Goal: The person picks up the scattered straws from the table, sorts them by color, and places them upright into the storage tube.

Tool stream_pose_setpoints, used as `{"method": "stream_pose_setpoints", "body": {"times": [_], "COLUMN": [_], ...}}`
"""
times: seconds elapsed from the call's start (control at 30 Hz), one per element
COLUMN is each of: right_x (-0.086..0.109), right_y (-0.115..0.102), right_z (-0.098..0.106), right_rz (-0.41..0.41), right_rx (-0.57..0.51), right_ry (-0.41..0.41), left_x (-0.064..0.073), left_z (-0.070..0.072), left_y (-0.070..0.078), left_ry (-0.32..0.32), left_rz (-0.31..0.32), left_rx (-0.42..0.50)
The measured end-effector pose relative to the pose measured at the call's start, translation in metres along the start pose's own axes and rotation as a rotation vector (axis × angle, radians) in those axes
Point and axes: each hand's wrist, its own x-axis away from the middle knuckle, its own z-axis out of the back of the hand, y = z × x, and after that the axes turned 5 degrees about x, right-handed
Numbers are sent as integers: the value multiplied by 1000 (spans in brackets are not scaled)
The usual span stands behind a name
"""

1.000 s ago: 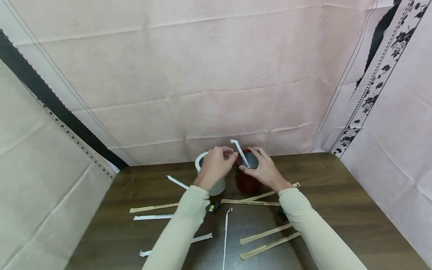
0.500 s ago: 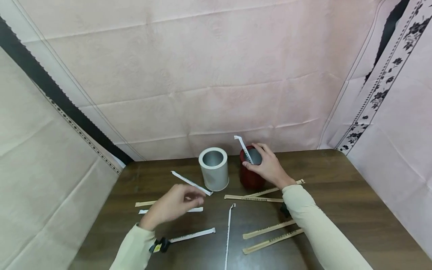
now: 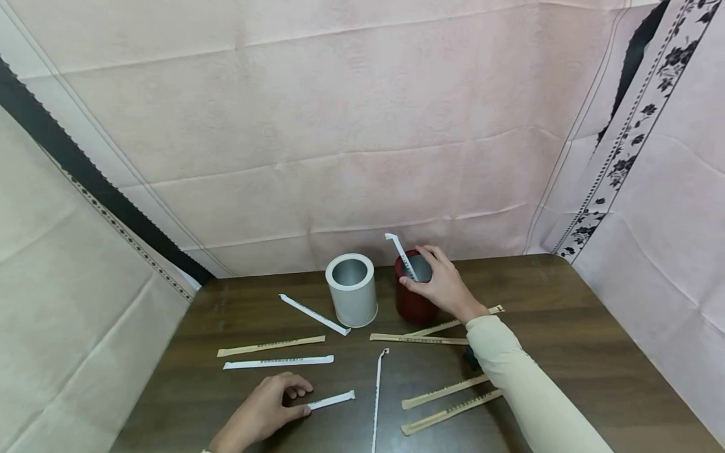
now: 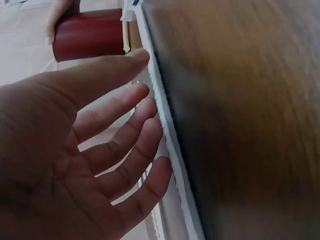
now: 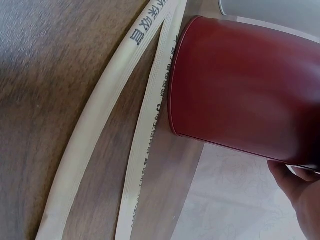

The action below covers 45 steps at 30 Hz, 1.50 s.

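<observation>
My right hand (image 3: 444,286) grips a dark red cup (image 3: 416,308) by its rim, thumb at the front and fingers at the far side. A white paper-wrapped straw (image 3: 403,257) leans in that cup, its bent top poking above the rim. At the front left, my left hand (image 3: 269,406) is low over the table, fingertips right at another white wrapped straw (image 3: 333,400). In the left wrist view the thumb and fingers are spread loosely along this straw (image 4: 172,145); its left part is hidden by the hand in the head view.
A grey-white cup (image 3: 357,302) stands left of the red one. Several tan wrapped straws (image 3: 272,346) and white wrapped straws (image 3: 279,362) lie scattered over the brown wooden table (image 3: 532,314). Pale cloth (image 3: 351,126) hangs behind and at both sides.
My left hand has moved from beside the red cup down to the front left, reaching the white straw there. The right hand stays at the red cup's rim.
</observation>
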Motion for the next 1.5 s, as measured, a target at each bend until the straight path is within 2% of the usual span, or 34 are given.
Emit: {"method": "stream_pose_setpoints", "body": {"times": [0.27,0.67,0.87,1.0,1.2,1.37,1.5], "right_x": [1,2,1,1,-4,-8,-11], "right_y": [0,-4,-5,-4,-6,-9,-9], "right_z": [-2,-2,-4,-3,9,15,16], "right_rz": [6,10,7,3,-41,-69,-75], "right_rx": [-10,-4,-2,6,37,47,51], "right_ry": [7,-2,-4,-4,-61,-113,-144], "left_x": [1,3,0,-4,-18,-31,-43], "left_z": [-8,-9,-10,-7,1,3,4], "left_y": [5,9,15,25,46,61,75], "left_ry": [24,10,28,69,144,244,320], "left_rz": [-29,4,-19,-37,-76,-94,-115], "left_rx": [-9,-11,-22,-70,-120,-85,14]}}
